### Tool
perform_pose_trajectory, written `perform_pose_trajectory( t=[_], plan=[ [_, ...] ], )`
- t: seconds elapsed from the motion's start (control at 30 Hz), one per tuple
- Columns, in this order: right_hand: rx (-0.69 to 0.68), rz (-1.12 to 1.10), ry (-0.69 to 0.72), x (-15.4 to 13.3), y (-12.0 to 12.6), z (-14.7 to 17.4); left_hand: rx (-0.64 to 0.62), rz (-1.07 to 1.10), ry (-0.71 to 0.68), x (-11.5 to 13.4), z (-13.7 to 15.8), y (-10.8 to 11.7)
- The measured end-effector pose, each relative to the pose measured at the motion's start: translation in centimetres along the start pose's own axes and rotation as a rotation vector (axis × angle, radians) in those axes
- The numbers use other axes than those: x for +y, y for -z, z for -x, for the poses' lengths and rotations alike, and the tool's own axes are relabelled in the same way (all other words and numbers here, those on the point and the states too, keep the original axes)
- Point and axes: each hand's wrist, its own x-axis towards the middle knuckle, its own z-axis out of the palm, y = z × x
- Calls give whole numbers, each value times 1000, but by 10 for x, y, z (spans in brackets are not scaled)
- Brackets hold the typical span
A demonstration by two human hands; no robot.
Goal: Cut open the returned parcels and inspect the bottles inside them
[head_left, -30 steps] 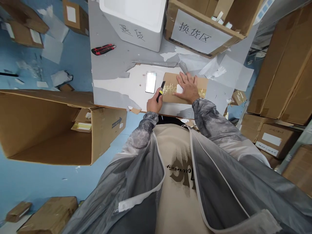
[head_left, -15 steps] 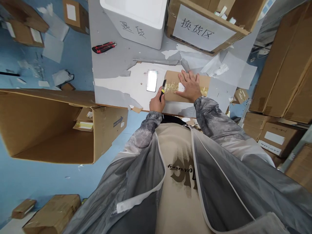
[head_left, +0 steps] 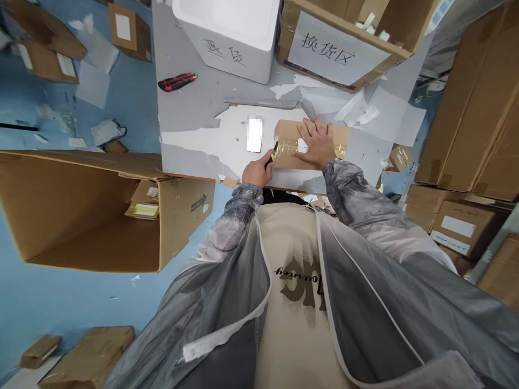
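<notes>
A brown cardboard box with shiny yellowish tape along its middle lies near the table's front edge. My right hand rests on top of it with the fingers spread, partly covering a white label. At the box's left end my left hand is closed around a black and yellow utility knife. The knife's tip points up and away, close to the box's left edge; whether it touches the cardboard I cannot tell. To the left of the box lies a phone with a bright screen.
A red and black utility knife lies at the table's left. Behind stand a white foam bin and a labelled carton. Torn paper lies at right. A large open carton adjoins the table's left front; stacked cartons stand right.
My left hand has drawn slightly left and toward me with the utility knife, which now tilts more to the right. My right hand stays flat on the box.
</notes>
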Motion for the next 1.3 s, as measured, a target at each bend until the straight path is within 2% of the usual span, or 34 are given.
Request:
perform_pose_trajectory(
  t=[0.17, 0.33, 0.5, 0.57, 0.67, 0.77, 0.83, 0.93, 1.03, 1.1, 1.2, 1.3],
  plan=[
    [-11, 12, -1, 4, 0, -5, -21, -19, -20, -8, 21, -8],
    [-9, 28, 8, 7, 2, -5, -45, -30, -6, -18, 41, -34],
    [-39, 37, -14, 7, 8, -6, -70, 5, -13, -29, 49, -55],
    [-49, 41, -7, 7, 9, -9, -41, 32, 4, -40, 52, -59],
    [-35, 52, 17, 9, 8, -12, 71, 146, 89, -71, 49, -62],
    [-21, 60, 36, 17, 10, -11, 148, 213, 268, -107, 28, -63],
    [-50, 50, 63, 26, 14, -9, 172, 149, 380, -127, 2, -65],
    [-102, 7, 113, 43, 20, -4, 201, 43, 458, -143, -44, -70],
    [-104, -27, 112, 54, 18, 0, 218, 1, 494, -149, -80, -77],
    [-92, -29, 91, 53, 12, 0, 231, -7, 492, -151, -94, -81],
    [-79, -9, 42, 42, 5, -5, 236, 5, 467, -152, -98, -83],
    [-104, 18, -7, 29, 2, -15, 295, 40, 578, -143, -92, -73]
  ],
)
